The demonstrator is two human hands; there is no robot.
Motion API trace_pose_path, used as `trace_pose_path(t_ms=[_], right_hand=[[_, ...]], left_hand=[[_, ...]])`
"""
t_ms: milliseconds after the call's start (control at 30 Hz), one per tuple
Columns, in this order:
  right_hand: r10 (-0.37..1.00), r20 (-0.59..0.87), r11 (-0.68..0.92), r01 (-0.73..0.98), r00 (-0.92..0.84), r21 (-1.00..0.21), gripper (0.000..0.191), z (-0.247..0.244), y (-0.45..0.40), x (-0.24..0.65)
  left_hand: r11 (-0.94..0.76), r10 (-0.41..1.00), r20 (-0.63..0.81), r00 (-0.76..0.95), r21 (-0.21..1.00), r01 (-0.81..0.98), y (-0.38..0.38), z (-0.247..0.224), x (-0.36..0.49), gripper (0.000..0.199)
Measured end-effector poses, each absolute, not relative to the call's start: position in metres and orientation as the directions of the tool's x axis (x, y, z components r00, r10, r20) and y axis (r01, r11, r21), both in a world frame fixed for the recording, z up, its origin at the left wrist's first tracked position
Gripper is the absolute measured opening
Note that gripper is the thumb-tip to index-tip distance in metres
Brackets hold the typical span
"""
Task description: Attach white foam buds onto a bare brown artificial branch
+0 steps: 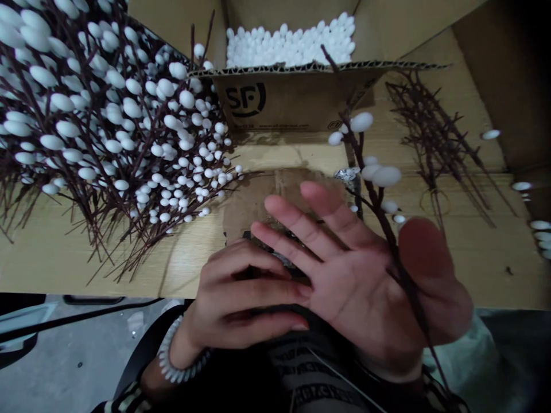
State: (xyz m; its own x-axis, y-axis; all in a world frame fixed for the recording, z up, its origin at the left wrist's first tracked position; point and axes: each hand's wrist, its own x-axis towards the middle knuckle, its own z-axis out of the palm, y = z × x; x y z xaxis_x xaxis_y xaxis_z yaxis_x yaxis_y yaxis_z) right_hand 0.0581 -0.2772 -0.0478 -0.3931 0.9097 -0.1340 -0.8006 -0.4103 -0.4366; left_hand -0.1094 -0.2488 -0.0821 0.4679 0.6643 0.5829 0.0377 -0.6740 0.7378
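Nearest, at about 6 o'clock, a striped cuff (129, 398) shows below a coiled white bracelet (172, 358) on the left wrist. The left hand (245, 292) lies back up, its fingers (258, 292) loosely curled. Something dark lies under them, but whether they grip it I cannot tell. The right hand (357, 275) is turned palm toward the camera, with its fingers (301, 229) spread wide and closed on nothing. Its blurred thumb (424, 258) stands just beside a thin, dark stem (379, 206), which crosses the palm and rises toward 1 o'clock. Whether the thumb pins the stem, I cannot tell.

The stem carries white foam buds (361, 121) near its top. It looks light and fairly stiff, but thin enough to snap if bent hard, and the buds look fragile. The bare lower part, away from the buds, seems the best place to take hold.

Just beyond the fingertips, a torn piece of cardboard (253, 209) lies on a broad cardboard sheet (86, 246), with a scrap of foil (346, 175) near 12 o'clock. A dense bundle of budded stems (120, 132) fills 10 o'clock. Toward 2 o'clock lie dark stems (434, 137), and loose white buds (522, 186) sit at 3 o'clock. Farthest off, at 12 o'clock, a cardboard box (275, 97) holds a packed mass of white balls (288, 43).
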Motion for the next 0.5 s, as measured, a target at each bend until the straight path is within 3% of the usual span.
trace_pose_path(t_ms=[500], right_hand=[[0.933, -0.208, -0.359, -0.767, -0.293, -0.532, 0.052, -0.0430, -0.2696, 0.0505]], left_hand=[[-0.614, 0.738, 0.505, 0.449, 0.778, 0.134, -0.2491, -0.0873, -0.1106, 0.009]])
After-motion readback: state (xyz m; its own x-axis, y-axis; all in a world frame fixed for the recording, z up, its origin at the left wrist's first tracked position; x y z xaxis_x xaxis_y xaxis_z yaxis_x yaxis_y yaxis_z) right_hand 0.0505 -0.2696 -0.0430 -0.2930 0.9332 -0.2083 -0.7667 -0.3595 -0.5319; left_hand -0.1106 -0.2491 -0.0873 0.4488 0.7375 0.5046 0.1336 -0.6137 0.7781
